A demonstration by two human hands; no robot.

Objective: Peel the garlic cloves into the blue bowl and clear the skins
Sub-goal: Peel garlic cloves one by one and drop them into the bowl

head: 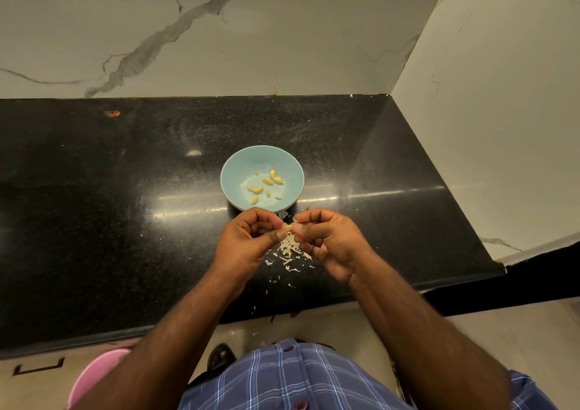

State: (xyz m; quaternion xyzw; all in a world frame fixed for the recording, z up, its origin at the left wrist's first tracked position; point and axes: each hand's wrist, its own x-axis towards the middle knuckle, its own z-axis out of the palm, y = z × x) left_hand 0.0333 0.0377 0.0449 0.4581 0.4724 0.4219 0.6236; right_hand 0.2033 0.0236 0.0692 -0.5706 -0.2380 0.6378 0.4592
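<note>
Pinching one garlic clove [287,227] between both sets of fingers, we hold it just above the near edge of the blue bowl [238,165]. Our left hand [248,240] curls its thumb and fingertips round the clove's left end; our right hand [329,241] pinches the right end, where a pale flake of skin sticks up. We can read no writing or brand anywhere. The clove looks pale and yellowish, mostly hidden by the fingers. Several peeled cloves [266,185], glossy yellow and teardrop-shaped, lie in the bowl's bottom. White papery skins [290,254] lie scattered on the black speckled table [94,205] beneath our hands, a few flakes reaching its near edge.
</note>
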